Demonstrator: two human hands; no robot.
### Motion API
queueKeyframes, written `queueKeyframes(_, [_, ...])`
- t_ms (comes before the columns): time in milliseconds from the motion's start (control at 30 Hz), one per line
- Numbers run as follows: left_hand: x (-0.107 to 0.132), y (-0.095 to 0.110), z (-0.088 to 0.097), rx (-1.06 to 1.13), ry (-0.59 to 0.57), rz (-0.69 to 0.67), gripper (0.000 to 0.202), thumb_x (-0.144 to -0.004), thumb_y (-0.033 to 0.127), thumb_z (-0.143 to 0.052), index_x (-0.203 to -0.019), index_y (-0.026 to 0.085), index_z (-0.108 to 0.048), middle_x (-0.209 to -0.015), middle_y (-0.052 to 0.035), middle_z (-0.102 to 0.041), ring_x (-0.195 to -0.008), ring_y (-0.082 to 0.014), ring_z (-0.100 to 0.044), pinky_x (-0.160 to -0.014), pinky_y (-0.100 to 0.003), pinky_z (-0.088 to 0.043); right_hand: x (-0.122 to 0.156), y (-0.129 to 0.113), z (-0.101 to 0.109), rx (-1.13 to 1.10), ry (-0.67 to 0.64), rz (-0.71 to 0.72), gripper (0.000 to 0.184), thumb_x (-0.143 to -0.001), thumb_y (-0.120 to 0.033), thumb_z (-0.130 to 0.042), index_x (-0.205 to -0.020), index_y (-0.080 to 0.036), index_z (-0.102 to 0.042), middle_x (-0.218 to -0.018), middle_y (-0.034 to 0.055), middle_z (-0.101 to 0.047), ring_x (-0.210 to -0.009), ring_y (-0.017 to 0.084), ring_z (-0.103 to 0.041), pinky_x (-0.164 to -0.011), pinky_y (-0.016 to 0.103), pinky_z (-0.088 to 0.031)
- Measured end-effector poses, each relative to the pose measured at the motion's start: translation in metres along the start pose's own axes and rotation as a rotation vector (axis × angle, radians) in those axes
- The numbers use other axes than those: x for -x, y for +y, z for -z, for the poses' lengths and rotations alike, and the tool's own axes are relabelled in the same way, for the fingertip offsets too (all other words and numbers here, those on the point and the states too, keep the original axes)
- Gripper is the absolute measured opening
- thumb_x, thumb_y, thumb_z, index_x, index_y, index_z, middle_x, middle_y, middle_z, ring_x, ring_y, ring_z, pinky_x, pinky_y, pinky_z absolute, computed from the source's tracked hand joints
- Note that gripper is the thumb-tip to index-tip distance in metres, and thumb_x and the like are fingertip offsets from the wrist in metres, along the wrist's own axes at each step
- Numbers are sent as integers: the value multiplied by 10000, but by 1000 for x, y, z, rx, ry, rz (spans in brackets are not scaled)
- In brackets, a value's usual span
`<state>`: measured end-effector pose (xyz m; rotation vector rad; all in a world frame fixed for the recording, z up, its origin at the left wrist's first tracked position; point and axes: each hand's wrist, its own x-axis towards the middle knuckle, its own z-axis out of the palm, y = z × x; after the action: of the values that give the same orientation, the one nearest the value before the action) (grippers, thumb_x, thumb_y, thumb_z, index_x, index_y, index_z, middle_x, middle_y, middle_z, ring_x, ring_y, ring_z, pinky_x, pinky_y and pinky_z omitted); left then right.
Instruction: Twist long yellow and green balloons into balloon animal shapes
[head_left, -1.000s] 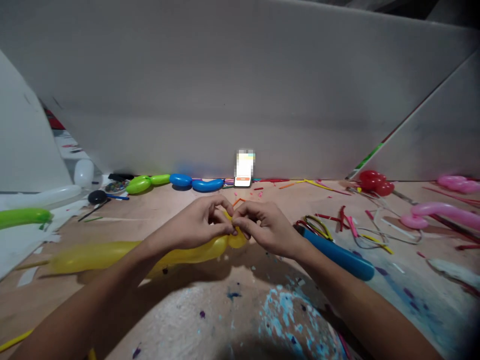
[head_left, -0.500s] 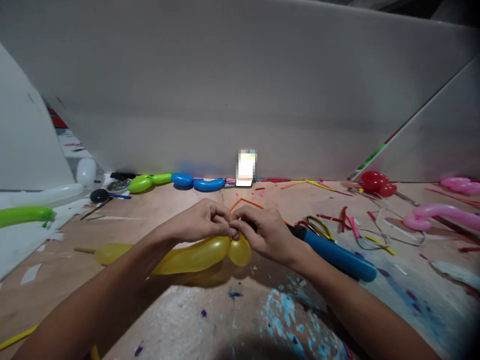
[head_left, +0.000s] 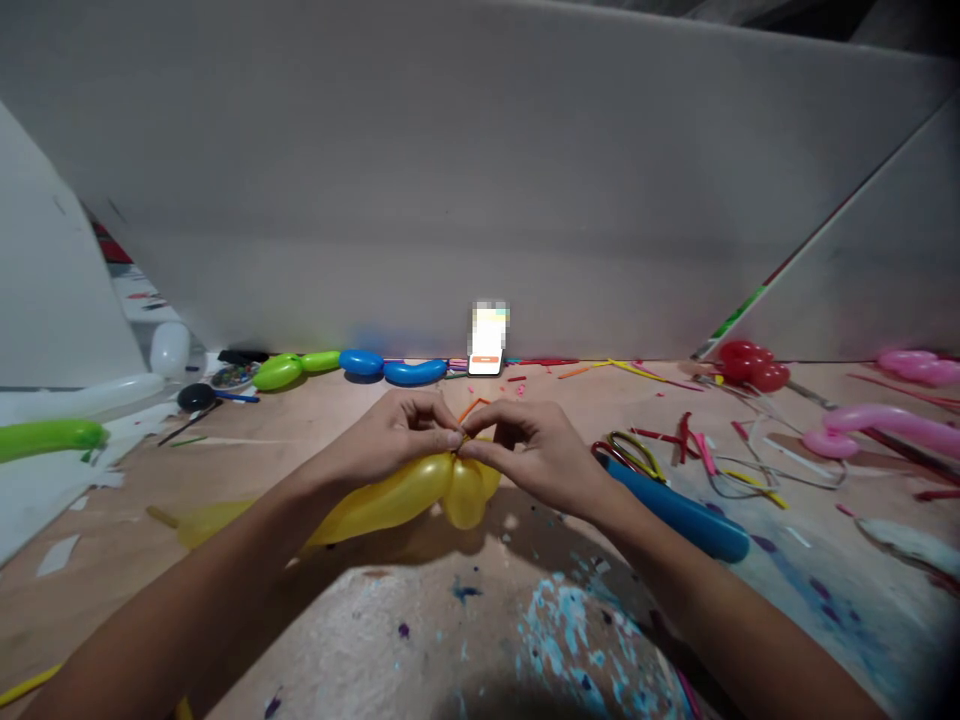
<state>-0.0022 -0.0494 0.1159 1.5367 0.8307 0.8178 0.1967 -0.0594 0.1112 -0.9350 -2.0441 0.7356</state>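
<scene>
A long yellow balloon [head_left: 386, 503] lies under my wrists, with rounded twisted bulbs at its right end. My left hand [head_left: 405, 432] pinches the balloon at the narrow twist, thumb and fingertips together. Facing it, my right hand [head_left: 536, 455] pinches the same spot, its fingertips meeting those of the left. The knot between the fingertips is mostly hidden. Below my left forearm the balloon's tail runs out to the left. Behind my right wrist rests a blue balloon pump [head_left: 679, 510], its near end partly covered by the hand.
A lit phone [head_left: 487, 338] leans on the grey board. Left of it lie blue balloons [head_left: 415, 372] and green balloons [head_left: 279, 373]. Scissors [head_left: 636, 455], a red balloon [head_left: 754, 366], a pink balloon [head_left: 885, 425] and balloon scraps spread to the right. Paint stains mark the table [head_left: 360, 640].
My fingertips have shifted slightly up and left along the twist. The yellow bulbs have turned, and more than one now shows below my hands.
</scene>
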Motion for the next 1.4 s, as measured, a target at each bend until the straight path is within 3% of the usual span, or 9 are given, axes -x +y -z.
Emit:
queueKeyframes(133, [-1, 0, -5, -72, 36, -55, 154, -739, 284, -708, -744, 139, -657, -707, -13, -655, -624, -104, -568, -563, -219, -409, -3, 1, 3, -124, -64, -146, 197, -822, -357, -665, -867, -178, -735, -702, 10, -664, -532, 70, -478, -476, 201, -348])
queueKeyframes(267, [-1, 1, -7, -85, 19, -68, 155, -744, 288, -704, -753, 139, -662, -710, -17, -660, -626, -105, -565, -569, -223, -412, -6, 6, 7, -249, -203, -194, 241, -811, -393, -667, -859, -168, -739, -695, 13, -663, -545, 75, -498, -480, 201, -360])
queueKeyframes(500, [0, 1, -6, -92, 58, -112, 135, -756, 290, -703, -760, 155, -699, -724, -10, -667, -650, -110, -577, -617, -235, -438, -5, 6, 0, -391, -58, -188, 250, -736, -423, -727, -732, -173, -736, -738, 43, -701, -666, 128, -593, -594, 251, -447])
queueKeyframes(767, [1, 0, -3, -41, 74, -85, 150, -750, 307, -712, -776, 161, -733, -799, -46, -722, -702, -147, -628, -642, -262, -476, -5, 10, -6, -581, -2, -242, 221, -777, -372, -695, -744, -157, -662, -701, -4, -618, -546, 63, -480, -503, 195, -374])
queueKeyframes(933, [1, -2, -7, 3, 46, -89, 139, -755, 298, -716, -780, 161, -729, -800, -47, -732, -707, -141, -637, -653, -256, -478, -5, 3, -11, -494, 55, -234, 247, -784, -396, -662, -746, -162, -594, -722, 2, -605, -636, 100, -548, -572, 215, -426])
queueKeyframes(1133, [-1, -5, -9, 39, 8, -106, 196, -759, 332, -719, -799, 142, -690, -776, -55, -725, -705, -144, -640, -655, -260, -482, -6, -1, -11, -405, 13, -238, 214, -780, -368, -656, -762, -159, -612, -733, 12, -623, -648, 112, -577, -601, 235, -464])
queueKeyframes(1267, [0, -7, -11, 72, -4, -128, 162, -768, 299, -719, -777, 146, -666, -767, -39, -717, -704, -129, -632, -658, -246, -470, -3, -2, -9, -313, 76, -162, 159, -792, -316, -653, -809, -159, -653, -776, 29, -664, -641, 117, -593, -570, 233, -463])
queueKeyframes(1400, [2, -6, -10, 123, -12, -162, 126, -781, 263, -712, -780, 152, -652, -753, -23, -708, -719, -123, -634, -678, -241, -468, 2, -6, -10, -64, 176, -5, 108, -850, -217, -591, -860, -172, -688, -755, 29, -692, -584, 108, -572, -540, 232, -439])
